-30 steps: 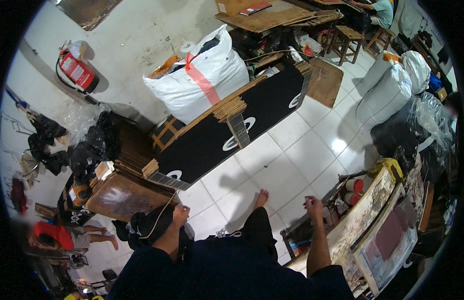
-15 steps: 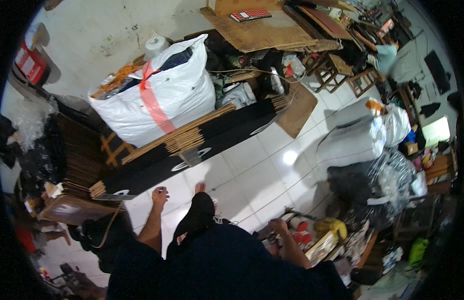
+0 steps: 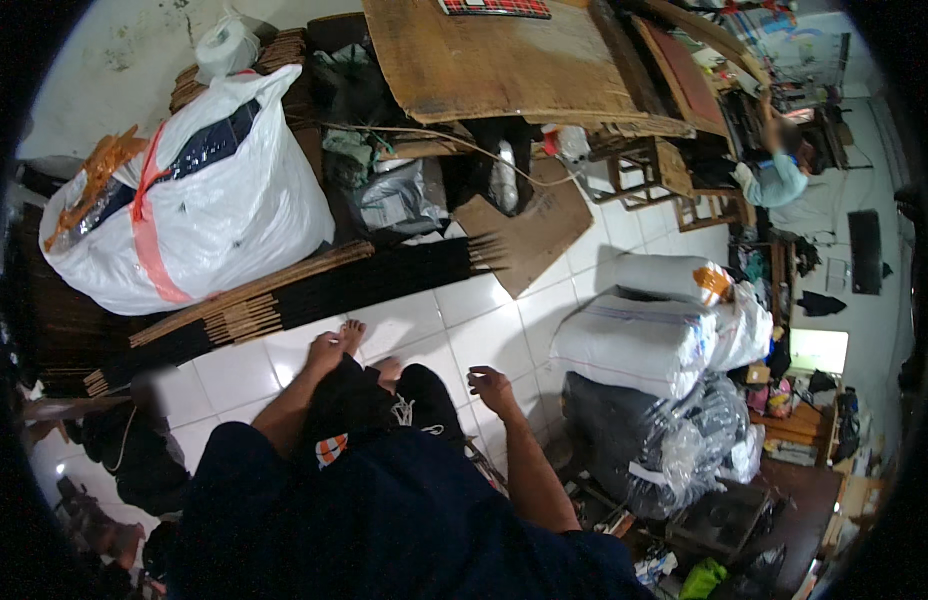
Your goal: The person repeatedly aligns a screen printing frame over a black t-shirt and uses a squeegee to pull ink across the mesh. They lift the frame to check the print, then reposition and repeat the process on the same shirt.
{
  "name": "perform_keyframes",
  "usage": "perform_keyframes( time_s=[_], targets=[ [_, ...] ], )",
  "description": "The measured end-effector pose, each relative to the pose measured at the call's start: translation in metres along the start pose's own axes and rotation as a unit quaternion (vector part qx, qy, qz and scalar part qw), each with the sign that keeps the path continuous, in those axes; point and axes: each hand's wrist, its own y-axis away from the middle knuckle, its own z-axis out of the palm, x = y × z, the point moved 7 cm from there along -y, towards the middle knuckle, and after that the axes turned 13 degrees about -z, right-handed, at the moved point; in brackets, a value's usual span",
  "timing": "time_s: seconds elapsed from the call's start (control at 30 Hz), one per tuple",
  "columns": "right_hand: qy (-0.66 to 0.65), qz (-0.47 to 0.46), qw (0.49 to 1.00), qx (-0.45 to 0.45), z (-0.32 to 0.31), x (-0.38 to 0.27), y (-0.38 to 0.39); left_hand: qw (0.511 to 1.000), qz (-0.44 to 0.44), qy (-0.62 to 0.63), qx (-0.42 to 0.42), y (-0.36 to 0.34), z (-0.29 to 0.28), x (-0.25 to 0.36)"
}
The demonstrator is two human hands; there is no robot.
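Observation:
My left hand hangs beside my left leg, close to my bare foot. Its fingers are loosely bent, and I see nothing in them. Out over the white tiles, my right hand is held with its fingers apart and holds nothing. Nearest to my left hand is a long row of stacked flat black cardboard with brown edges. Behind that row stands a big white plastic sack tied with a red band, with dark wrapped goods showing at its open top.
Large white sacks and a plastic-wrapped dark bundle stand on the right. A wooden board juts out ahead, with a flat cardboard piece below it. Wooden stools stand farther off, near another person.
My view has moved forward and turned right. The white sack and cardboard row now lie farther left, and the right-hand sacks are closer. My right hand has swung forward, away from the clutter.

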Motion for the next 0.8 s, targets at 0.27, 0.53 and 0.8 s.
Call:
perform_keyframes(
  time_s=[0.27, 0.53, 0.8],
  targets=[
    [-0.18, 0.326, 0.926, 0.064, -0.14, 0.086, -0.223, 0.965, -0.089, 0.242, -0.04, 0.012, 0.008, 0.018],
    [-0.232, 0.179, 0.937, -0.193, -0.124, 0.062, -0.435, 0.792, -0.299, 0.33, 0.417, 0.047, -0.096, -0.215],
    [-0.05, 0.415, 0.878, -0.232, -0.149, 0.128, -0.422, 0.727, -0.064, 0.354, 0.585, -0.007, -0.194, -0.149]
  ],
)
